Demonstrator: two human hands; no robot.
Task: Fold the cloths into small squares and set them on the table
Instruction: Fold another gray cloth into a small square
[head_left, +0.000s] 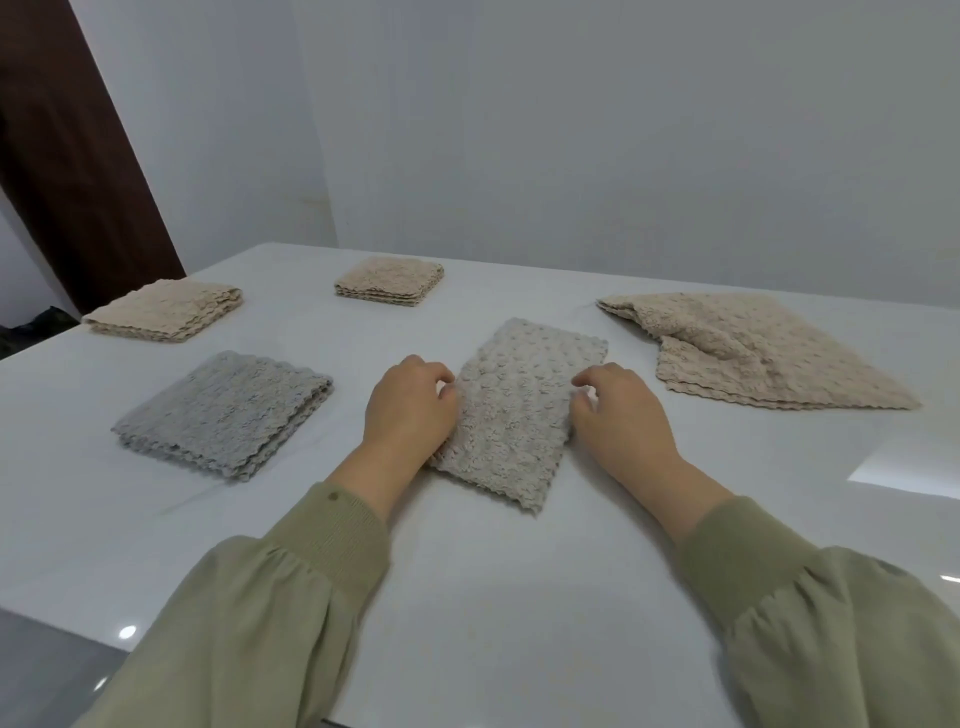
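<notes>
Centrally, a pale cloth (524, 415), folded into a long strip, is laid flat on a white table (467, 597). Its length runs from 6 towards 12 o'clock with a slight lean to 1. It is gripped along both long edges. The left hand (410, 405) is curled on the 9 o'clock edge and the right hand (621, 415) on the 3 o'clock edge, with the fingers bent onto the border. Both wrists are covered by olive-green sleeves (291, 597).

Four other cloths are spread on the tabletop around the strip, all apart from it. At 9 o'clock a grey cloth (223, 413) is seen folded into a thick square. At 10 o'clock, near the table's left edge, a beige cloth (163, 310) is folded likewise. At 11 o'clock a smaller beige square (389, 280) is set. At 2 o'clock a larger beige cloth (753, 358) is left loose and only partly folded.

The tabletop is glossy, and a bright patch of light (904, 467) is mirrored at 3 o'clock. Behind the table a plain grey-white wall (571, 130) is seen. At 10 o'clock a dark brown door panel (67, 156) is set beside it. A shiny grey floor (52, 670) is glimpsed at 7 o'clock.
</notes>
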